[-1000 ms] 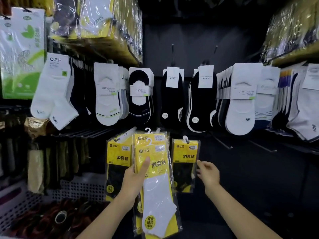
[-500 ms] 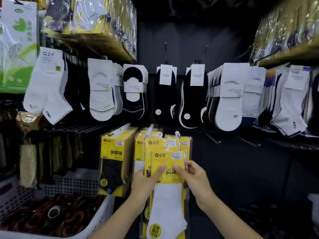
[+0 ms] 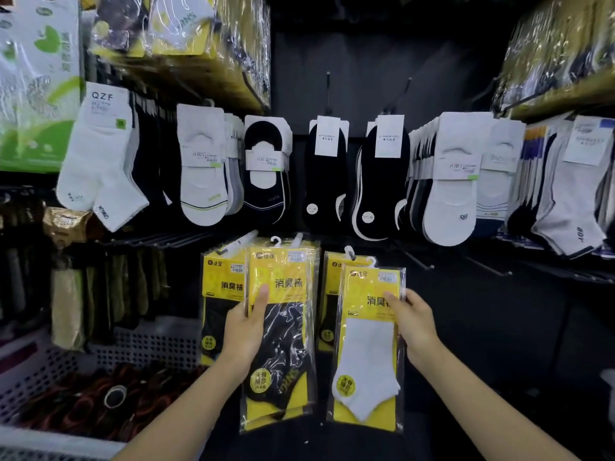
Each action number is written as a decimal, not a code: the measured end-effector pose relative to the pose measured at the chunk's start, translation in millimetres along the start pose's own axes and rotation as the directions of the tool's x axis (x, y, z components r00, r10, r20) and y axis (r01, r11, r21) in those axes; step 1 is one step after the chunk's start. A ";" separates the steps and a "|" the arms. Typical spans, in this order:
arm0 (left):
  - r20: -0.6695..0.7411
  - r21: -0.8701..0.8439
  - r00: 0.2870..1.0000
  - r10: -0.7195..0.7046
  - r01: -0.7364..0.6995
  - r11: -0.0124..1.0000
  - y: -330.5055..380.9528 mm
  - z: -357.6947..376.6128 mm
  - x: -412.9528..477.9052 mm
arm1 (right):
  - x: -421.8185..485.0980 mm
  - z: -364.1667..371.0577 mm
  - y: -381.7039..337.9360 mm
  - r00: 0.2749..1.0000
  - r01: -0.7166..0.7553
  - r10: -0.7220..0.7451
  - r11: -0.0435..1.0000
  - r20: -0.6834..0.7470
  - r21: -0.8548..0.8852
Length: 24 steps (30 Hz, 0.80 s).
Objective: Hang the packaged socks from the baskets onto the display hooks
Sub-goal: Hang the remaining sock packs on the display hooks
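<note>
Before the display hooks | left hand grip clamped on black-sock pack | right hand grip clamped on white-sock pack

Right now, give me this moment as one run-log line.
left hand: grips black-sock pack | right hand: pinches white-sock pack | behind: hung yellow packs | lower left: basket

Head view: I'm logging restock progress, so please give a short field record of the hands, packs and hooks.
left: left hand grips black-sock pack, front of a stack
right: right hand pinches white-sock pack at its right edge
hung: yellow packs behind the held ones
free: bare hooks at lower right
basket: white perforated basket, lower left
</note>
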<state>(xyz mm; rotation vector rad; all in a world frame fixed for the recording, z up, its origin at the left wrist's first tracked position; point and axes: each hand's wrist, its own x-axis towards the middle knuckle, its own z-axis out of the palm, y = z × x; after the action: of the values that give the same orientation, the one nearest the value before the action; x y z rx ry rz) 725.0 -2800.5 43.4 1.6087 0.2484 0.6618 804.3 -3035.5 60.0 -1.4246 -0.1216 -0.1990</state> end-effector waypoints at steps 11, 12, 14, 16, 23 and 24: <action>0.015 -0.043 0.999 -0.030 0.031 0.999 -10.3 -6.5 13.0 | 38.1 34.9 20.2 0.996 -0.082 0.079 0.994 -0.040 -0.072; 0.014 -0.049 0.999 -0.033 0.034 0.998 -10.6 -4.5 12.6 | 41.0 35.9 23.9 0.992 -0.115 0.111 0.991 -0.066 -0.065; 0.001 -0.061 1.000 -0.028 0.028 0.998 -13.0 0.7 11.8 | 44.5 35.9 30.1 0.980 -0.171 0.163 0.983 -0.114 -0.065; -0.016 -0.068 1.000 -0.011 0.010 0.998 -19.5 4.3 11.3 | 46.5 33.0 37.3 0.964 -0.216 0.200 0.973 -0.176 -0.076; 0.073 -0.120 0.996 -0.055 0.064 0.991 -25.3 18.1 -3.7 | 14.5 18.0 41.8 0.964 -0.242 0.244 0.970 -0.108 0.037; 0.094 -0.123 0.994 -0.048 0.059 0.991 -25.2 22.4 -6.4 | 4.8 19.8 36.8 0.974 -0.226 0.226 0.973 -0.020 0.039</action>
<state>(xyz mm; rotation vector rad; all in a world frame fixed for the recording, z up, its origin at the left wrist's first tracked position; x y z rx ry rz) 737.6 -2818.6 17.1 1.5024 0.1788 0.5508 817.3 -3011.3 28.1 -1.3876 0.0575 -0.0263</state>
